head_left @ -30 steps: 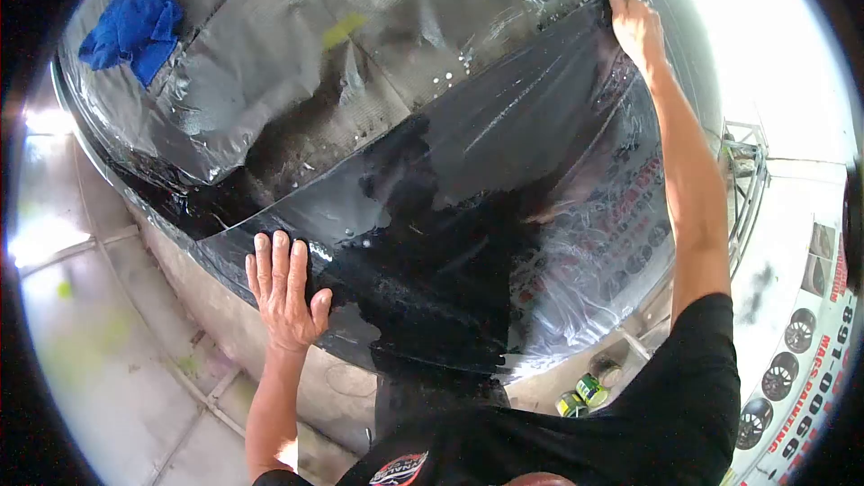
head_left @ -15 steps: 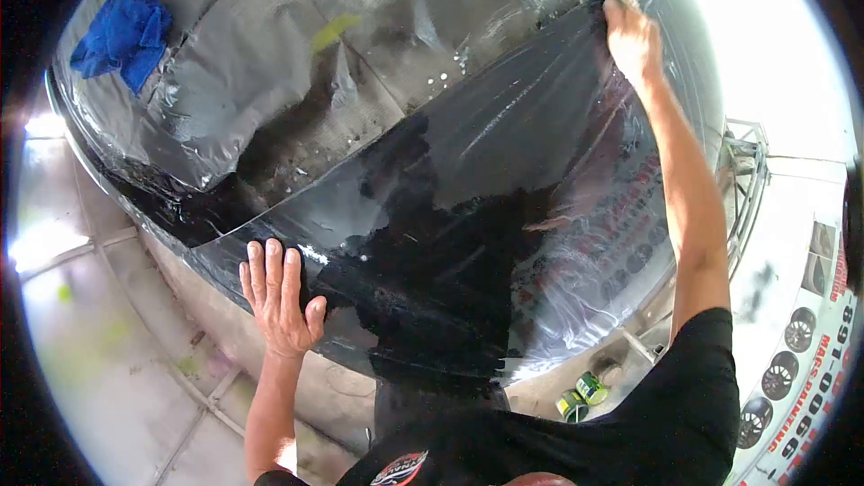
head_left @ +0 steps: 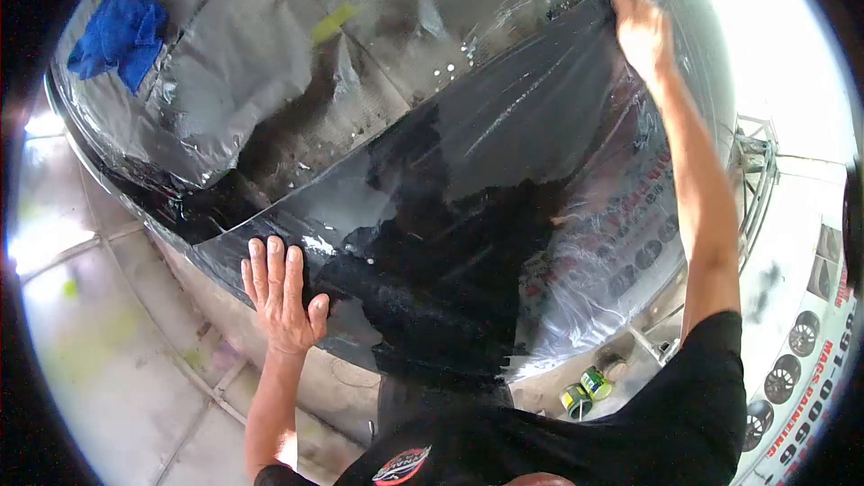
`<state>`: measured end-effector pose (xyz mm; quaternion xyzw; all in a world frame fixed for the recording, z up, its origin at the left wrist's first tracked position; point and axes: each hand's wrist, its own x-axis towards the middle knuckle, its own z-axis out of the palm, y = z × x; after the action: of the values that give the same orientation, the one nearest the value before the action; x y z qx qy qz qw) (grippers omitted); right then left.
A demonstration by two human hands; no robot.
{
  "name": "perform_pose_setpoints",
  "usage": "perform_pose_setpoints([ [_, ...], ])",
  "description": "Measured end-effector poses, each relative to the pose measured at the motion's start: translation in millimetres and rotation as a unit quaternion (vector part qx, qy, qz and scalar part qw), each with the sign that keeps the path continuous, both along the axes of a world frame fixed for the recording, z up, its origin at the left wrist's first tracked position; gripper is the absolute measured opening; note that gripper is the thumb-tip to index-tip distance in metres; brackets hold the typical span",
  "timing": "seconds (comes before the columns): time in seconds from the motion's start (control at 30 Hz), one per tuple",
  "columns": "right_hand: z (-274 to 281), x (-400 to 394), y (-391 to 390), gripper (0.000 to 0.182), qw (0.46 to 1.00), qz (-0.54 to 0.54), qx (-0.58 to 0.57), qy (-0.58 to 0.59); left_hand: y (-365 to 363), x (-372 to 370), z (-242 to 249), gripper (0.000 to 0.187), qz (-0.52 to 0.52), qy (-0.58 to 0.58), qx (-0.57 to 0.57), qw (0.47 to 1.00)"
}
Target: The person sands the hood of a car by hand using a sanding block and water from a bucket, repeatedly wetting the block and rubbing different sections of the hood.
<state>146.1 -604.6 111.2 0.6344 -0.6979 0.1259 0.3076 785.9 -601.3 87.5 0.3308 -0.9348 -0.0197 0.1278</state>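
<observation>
A wet, glossy black car panel [head_left: 450, 261] curves across the middle, with whitish suds on its right part. My left hand [head_left: 285, 301] lies flat on the panel's lower left, fingers spread and nothing in it. At the upper right, my right hand [head_left: 641, 27] is bent round something pale at the panel's far edge; the fingers are partly blurred and the item is too small to name. Grey masking sheet [head_left: 243, 54] covers the area beyond the panel's upper edge. A crumpled blue cloth [head_left: 120, 36] rests on that sheet at the upper left.
Two green-labelled cans [head_left: 596, 383] stand on the floor below the panel's right side. A metal frame stand [head_left: 756, 171] is at the right. A printed banner with wheel pictures [head_left: 801, 378] spans the lower right.
My right hand has shifted slightly up and to the right along the panel's far edge. My left hand stays flat in the same place.
</observation>
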Motion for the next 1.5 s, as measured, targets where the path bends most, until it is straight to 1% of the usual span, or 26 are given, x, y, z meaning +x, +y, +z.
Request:
perform_pose_setpoints([
  [0.07,-4,68,31,0.032,0.987,0.086,-0.014,-0.132,2,0,-2,0.069,-0.001,0.001,-0.003,1.000],
  [0.1,-5,72,36,0.037,0.990,0.076,-0.010,-0.123,2,0,-2,0.068,-0.005,0.003,-0.003,1.000],
  [0.17,10,66,34,0.036,0.965,0.023,0.021,-0.259,1,1,-3,0.068,-0.009,0.006,-0.009,1.000],
  [0.2,-10,15,24,0.034,0.984,0.096,-0.019,-0.152,1,1,-4,0.068,-0.005,0.004,-0.009,1.000],
  [0.27,-34,-121,0,0.030,0.983,-0.127,0.129,0.039,1,1,-3,0.068,-0.005,0.003,-0.007,1.000],
  [0.3,-12,-120,-18,0.032,0.957,-0.215,0.116,-0.154,0,0,-3,0.068,-0.003,0.009,-0.009,1.000],
  [0.33,-6,-113,-26,0.038,0.952,-0.244,0.075,-0.171,0,0,-4,0.068,-0.002,0.015,-0.011,1.000],
  [0.43,10,-43,-9,0.040,0.960,-0.211,0.182,-0.028,0,-2,-3,0.068,0.000,0.018,-0.007,1.000],
  [0.5,-29,-14,26,0.045,0.998,-0.050,0.008,-0.041,2,-2,-3,0.068,0.001,0.016,-0.007,1.000],
  [0.57,-15,53,63,0.047,0.979,-0.049,0.004,-0.199,2,1,-3,0.068,-0.005,0.011,-0.007,1.000],
  [0.6,-5,57,69,0.048,0.958,-0.043,0.027,-0.283,1,1,-4,0.069,-0.007,0.006,-0.007,1.000],
  [0.63,-3,43,64,0.045,0.970,-0.015,0.007,-0.241,1,1,-4,0.069,-0.008,0.008,-0.008,1.000],
  [0.73,2,-43,22,0.045,0.948,-0.141,0.026,-0.283,0,0,-3,0.068,-0.008,0.009,-0.011,1.000],
  [0.77,-7,-93,6,0.052,0.968,-0.122,0.020,-0.219,0,0,-3,0.068,-0.010,0.009,-0.012,1.000],
  [0.87,-3,-101,-15,0.052,0.933,-0.259,0.040,-0.246,2,1,-2,0.068,-0.009,0.003,-0.009,1.000],
  [0.9,-3,-95,-6,0.047,0.939,-0.247,0.085,-0.223,2,0,-1,0.068,-0.008,0.002,-0.006,1.000],
  [0.93,-12,-82,12,0.042,0.965,-0.215,0.119,-0.090,-1,-1,-1,0.067,-0.010,0.003,-0.008,1.000],
  [1.0,-10,-21,50,0.039,0.988,-0.115,0.079,-0.065,2,1,-2,0.067,-0.006,0.000,-0.009,1.000],
  [1.07,-5,21,68,0.035,0.971,-0.084,-0.035,-0.221,1,1,-5,0.067,-0.003,0.016,-0.008,1.000],
  [1.17,-21,-59,43,0.031,0.980,-0.119,0.000,-0.161,2,2,-7,0.068,-0.003,0.024,-0.007,1.000],
  [1.23,5,-109,5,0.050,0.931,-0.265,0.132,-0.216,0,1,-6,0.068,-0.001,0.023,-0.009,1.000],
  [1.3,-27,-192,-10,0.054,0.964,-0.225,0.100,-0.102,1,0,-3,0.068,0.001,0.021,-0.003,1.000],
  [1.37,-40,-165,-9,0.052,0.971,-0.218,0.097,-0.024,5,2,-3,0.067,0.007,0.013,0.000,1.000],
  [1.4,-10,-60,-7,0.039,0.947,-0.254,0.095,-0.174,2,0,-3,0.067,0.007,0.013,-0.003,1.000],
  [1.47,-4,82,19,0.022,1.000,0.003,0.030,0.008,0,0,-2,0.067,-0.002,0.003,-0.006,1.000],
  [1.5,5,150,36,0.027,0.996,0.018,0.076,-0.036,1,0,-2,0.068,-0.004,-0.002,-0.006,1.000],
])
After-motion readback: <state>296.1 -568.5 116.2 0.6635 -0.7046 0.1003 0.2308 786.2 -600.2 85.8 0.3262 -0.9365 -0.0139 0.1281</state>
